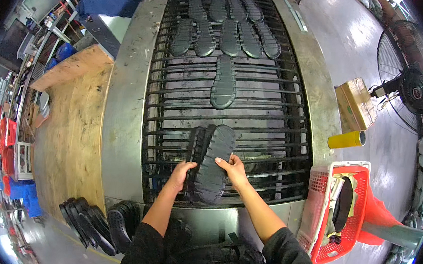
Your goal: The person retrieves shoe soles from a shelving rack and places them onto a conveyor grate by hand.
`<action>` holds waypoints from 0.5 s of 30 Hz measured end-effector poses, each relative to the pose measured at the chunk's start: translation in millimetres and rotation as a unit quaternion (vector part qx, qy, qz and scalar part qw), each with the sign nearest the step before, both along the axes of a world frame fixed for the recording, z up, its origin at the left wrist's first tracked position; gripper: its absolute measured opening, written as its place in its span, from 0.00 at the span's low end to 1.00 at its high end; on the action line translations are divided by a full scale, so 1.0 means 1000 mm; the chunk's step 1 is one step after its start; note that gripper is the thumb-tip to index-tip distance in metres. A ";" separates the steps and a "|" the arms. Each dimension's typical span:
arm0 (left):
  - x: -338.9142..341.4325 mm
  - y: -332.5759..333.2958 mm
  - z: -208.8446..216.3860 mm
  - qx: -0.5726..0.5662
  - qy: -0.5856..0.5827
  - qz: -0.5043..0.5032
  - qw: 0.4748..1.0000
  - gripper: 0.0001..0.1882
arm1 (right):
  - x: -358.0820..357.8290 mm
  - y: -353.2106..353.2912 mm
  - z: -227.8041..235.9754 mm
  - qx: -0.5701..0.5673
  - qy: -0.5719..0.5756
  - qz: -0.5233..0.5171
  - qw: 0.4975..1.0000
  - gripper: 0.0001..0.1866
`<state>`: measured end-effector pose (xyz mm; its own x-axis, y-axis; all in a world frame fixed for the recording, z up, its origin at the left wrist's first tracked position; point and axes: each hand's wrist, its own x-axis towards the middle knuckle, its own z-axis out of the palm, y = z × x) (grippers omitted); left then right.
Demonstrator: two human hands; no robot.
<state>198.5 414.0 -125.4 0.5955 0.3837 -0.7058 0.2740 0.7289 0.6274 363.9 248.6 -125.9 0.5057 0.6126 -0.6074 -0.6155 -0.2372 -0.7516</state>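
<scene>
Black rubber fills both hands: a shoe sole (217,147) stands nearly lengthwise to the person, its ridged edge and broad face turned up. The right hand (235,171) grasps it by its right edge, the thumb (223,163) pressed flat on the face and the other fingers bent round the side. The left hand (181,175) grips from the left, thumb at the edge of at least one more dark sole (193,148), seen almost edge-on just beside the first; how many pieces lie together there I cannot tell, and its remaining fingers are partly hidden. The held soles are over the near end of a rack of black rods (265,151); whether they touch the rods I cannot tell.

Straight ahead, a single sole (224,85) lies on the rods, and beyond it a row of five (230,38) lies side by side, with more rows farther off. A scuffed metal frame (124,124) runs along both sides of the rods.

To the left is a wooden table (72,140); near its close corner, black shoe parts (122,225) lean together. To the right, a red and white basket (331,254) holds cloth and a dark piece. Past it are a yellow tube (344,140), a cardboard box (353,106) and a black fan (416,90).
</scene>
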 end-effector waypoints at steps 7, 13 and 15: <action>-0.030 0.054 -0.017 0.379 0.151 -0.067 0.911 0.35 | 0.026 0.009 -0.019 0.011 -0.027 -0.095 0.995 0.41; 0.006 -0.002 -0.014 0.691 0.223 -0.268 0.633 0.37 | 0.057 -0.028 -0.020 0.085 0.112 -0.098 0.985 0.28; 0.017 -0.005 -0.025 0.705 0.241 -0.259 0.614 0.33 | 0.044 -0.012 -0.028 0.046 0.078 -0.119 0.989 0.23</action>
<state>215.6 408.9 -150.8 0.7478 0.6632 -0.0318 0.6419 -0.7099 0.2897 408.3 236.3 -153.5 0.5469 0.5443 -0.6361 -0.7554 -0.0068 -0.6553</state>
